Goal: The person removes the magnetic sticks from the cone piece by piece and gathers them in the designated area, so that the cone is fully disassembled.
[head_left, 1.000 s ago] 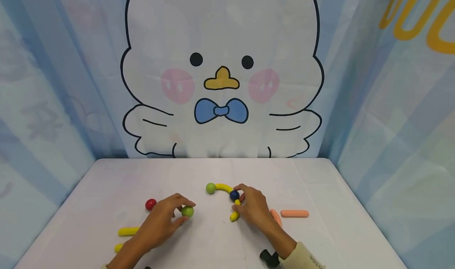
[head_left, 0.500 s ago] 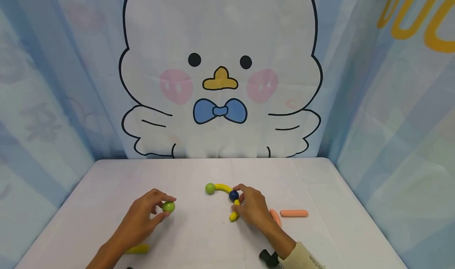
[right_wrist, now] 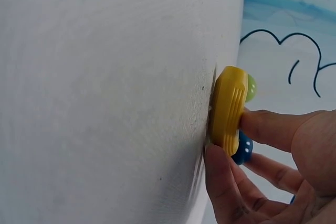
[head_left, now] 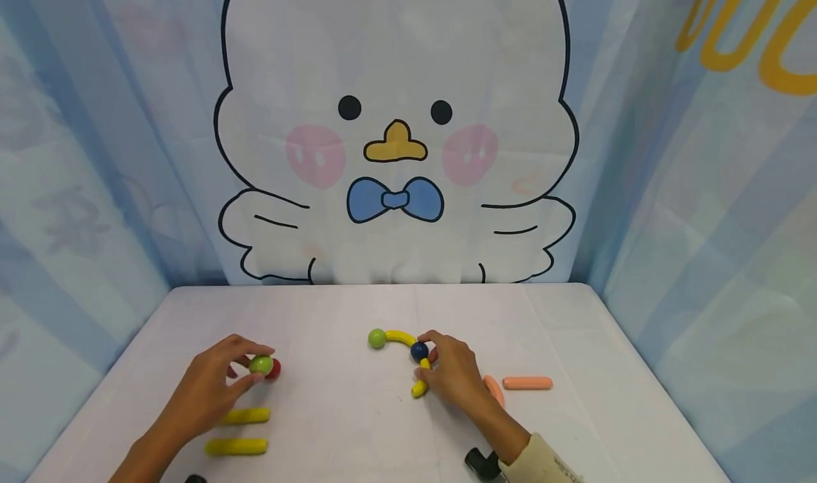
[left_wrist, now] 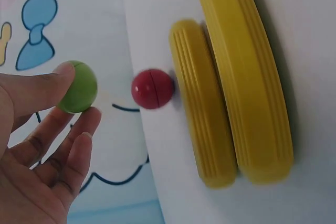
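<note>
My left hand (head_left: 207, 384) pinches a green ball (left_wrist: 84, 87) between thumb and fingers. A red ball (left_wrist: 152, 88) lies on the table just beyond it, partly hidden in the head view. In the right wrist view, my right hand (right_wrist: 273, 171) grips a short curved yellow stick (right_wrist: 228, 111) between thumb and fingers. That stick meets a dark blue ball (head_left: 419, 352), beside the fingertips. From the blue ball a second curved yellow stick (head_left: 400, 337) runs to another green ball (head_left: 377, 338), forming an arc on the table.
Two straight yellow sticks (head_left: 236, 447) lie below the left hand. Right of the right forearm are a straight orange stick (head_left: 528, 383) and a curved orange stick (head_left: 494, 389). A black object (head_left: 481, 463) stands near the right sleeve. A printed curtain (head_left: 396, 256) hangs behind the table (head_left: 345, 433).
The left hand has carried the green ball leftward, from near the middle of the table to beside the red ball. My right hand stays where it was on the yellow stick.
</note>
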The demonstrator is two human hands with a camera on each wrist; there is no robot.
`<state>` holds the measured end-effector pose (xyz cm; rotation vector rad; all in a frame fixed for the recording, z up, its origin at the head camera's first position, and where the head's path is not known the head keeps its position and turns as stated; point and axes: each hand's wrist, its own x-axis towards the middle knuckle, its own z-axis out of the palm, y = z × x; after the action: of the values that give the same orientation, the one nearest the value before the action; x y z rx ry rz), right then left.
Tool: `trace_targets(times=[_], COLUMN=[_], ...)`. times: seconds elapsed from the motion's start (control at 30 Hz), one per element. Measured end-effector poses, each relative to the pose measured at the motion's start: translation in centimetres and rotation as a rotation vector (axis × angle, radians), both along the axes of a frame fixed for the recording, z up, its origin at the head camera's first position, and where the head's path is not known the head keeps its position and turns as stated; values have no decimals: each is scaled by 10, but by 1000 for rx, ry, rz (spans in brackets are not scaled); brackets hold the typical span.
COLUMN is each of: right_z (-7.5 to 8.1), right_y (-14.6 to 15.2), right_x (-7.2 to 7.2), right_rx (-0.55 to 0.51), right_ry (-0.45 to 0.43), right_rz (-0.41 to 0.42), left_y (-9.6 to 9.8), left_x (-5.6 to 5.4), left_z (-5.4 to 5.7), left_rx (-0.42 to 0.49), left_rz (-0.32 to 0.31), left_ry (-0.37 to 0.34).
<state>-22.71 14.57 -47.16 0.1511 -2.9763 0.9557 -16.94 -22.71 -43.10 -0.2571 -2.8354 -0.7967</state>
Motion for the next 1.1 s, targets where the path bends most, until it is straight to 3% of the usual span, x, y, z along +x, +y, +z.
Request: trace_targets(times=[0.47,0.73,1.1], right_z=[1,0,2], right_y=[-1,-1,-3], right_x=[0,0,1], right_rx=[5,9,12], right_ry=[-6,-3,-3], right_rz=[-2,-3,-9], left_y=[-42,-46,-46], left_x=[-19,-33,-33], left_z=[-17,-23,-25], left_rx=[-37,-46,-48], left_rz=[30,33,60], left_ry=[-91,-219,-247])
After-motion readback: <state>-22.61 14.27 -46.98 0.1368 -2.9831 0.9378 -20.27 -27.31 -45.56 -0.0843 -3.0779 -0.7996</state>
